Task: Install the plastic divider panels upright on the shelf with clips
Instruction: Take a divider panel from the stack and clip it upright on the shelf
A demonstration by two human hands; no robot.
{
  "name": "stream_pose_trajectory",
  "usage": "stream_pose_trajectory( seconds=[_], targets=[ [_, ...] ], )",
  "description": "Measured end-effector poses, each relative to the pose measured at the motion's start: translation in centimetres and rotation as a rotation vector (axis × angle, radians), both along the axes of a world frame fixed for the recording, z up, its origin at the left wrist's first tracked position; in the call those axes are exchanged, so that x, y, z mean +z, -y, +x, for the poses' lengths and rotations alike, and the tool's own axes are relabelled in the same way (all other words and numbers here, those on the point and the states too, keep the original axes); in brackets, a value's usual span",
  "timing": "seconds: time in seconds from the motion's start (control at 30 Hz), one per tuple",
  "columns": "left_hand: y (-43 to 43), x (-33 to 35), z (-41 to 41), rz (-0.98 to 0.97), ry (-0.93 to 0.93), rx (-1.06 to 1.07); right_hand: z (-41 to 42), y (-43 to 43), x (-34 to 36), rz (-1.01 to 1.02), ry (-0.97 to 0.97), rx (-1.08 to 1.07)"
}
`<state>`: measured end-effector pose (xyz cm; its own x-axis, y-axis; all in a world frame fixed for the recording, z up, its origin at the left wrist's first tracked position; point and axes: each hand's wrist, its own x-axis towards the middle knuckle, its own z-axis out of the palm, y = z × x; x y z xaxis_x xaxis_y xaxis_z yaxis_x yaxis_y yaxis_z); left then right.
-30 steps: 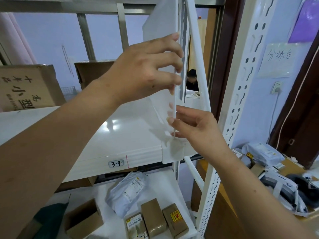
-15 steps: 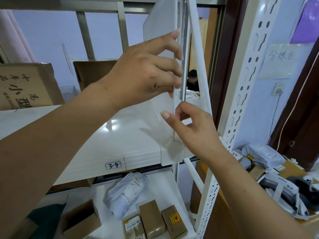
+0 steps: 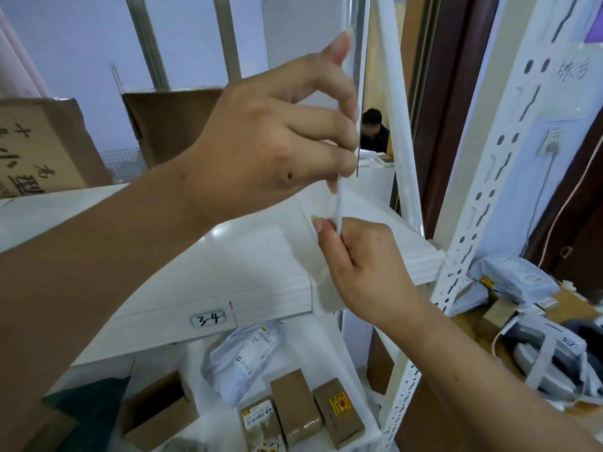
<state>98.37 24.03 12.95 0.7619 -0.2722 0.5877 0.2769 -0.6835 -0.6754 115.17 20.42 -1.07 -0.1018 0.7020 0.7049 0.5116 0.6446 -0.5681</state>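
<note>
Left hand pinches divider panel upright; right hand pinches its lower edge, likely guiding it into clip at shelf front.

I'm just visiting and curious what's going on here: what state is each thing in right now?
Divider panel: upright, edge-on, held by both hands.
Left hand: fingers gripping the panel's front edge.
Right hand: pinching the panel's lower edge.
Clip: translucent, over the shelf's front lip.
Shelf: bare top, labelled 3-4.
Cardboard boxes: standing behind.
</note>
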Motion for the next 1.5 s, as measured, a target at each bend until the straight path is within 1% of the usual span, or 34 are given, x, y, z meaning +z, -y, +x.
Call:
stream_pose_trajectory(
  seconds=[0.1,0.23,0.37,0.43,0.53,0.77,0.87,1.0,1.1,1.2,1.37,1.5],
  targets=[
    [-0.1,-0.1,0.2,-0.040,0.003,-0.006,0.1,0.0,0.2,-0.021,-0.002,0.015],
    [0.4,-0.3,0.0,-0.081,-0.002,0.040,0.4,0.3,0.3,-0.059,0.027,0.045],
    [1.0,0.1,0.0,-0.108,-0.084,0.136,1.8,0.7,0.9,-0.066,0.222,0.061],
    [1.3,0.3,0.1,-0.117,-0.108,0.171,2.6,0.9,1.4,-0.104,0.253,0.100],
    [1.7,0.3,0.3,-0.121,-0.132,0.209,3.5,1.5,1.8,-0.159,0.231,0.118],
    [2.4,-1.2,0.5,-0.143,-0.078,0.278,3.8,2.8,1.0,-0.201,0.147,-0.004],
    [2.4,-1.9,0.5,-0.153,-0.077,0.280,3.7,2.9,0.8,-0.257,0.083,0.004],
    [2.4,-3.6,0.6,-0.117,-0.078,0.286,3.9,3.1,0.8,-0.307,0.029,0.038],
    [2.7,-4.9,0.8,-0.096,-0.128,0.337,4.1,3.3,1.0,-0.336,0.012,0.047],
    [2.7,-5.8,0.7,-0.076,-0.148,0.355,3.8,3.6,1.1,-0.331,0.003,0.022],
    [2.0,-5.8,0.3,-0.058,-0.117,0.293,3.1,3.6,1.0,-0.326,-0.035,-0.014],
    [1.8,-5.8,-0.3,-0.026,-0.136,0.290,2.5,3.8,1.0,-0.282,-0.012,-0.042]
  ],
)
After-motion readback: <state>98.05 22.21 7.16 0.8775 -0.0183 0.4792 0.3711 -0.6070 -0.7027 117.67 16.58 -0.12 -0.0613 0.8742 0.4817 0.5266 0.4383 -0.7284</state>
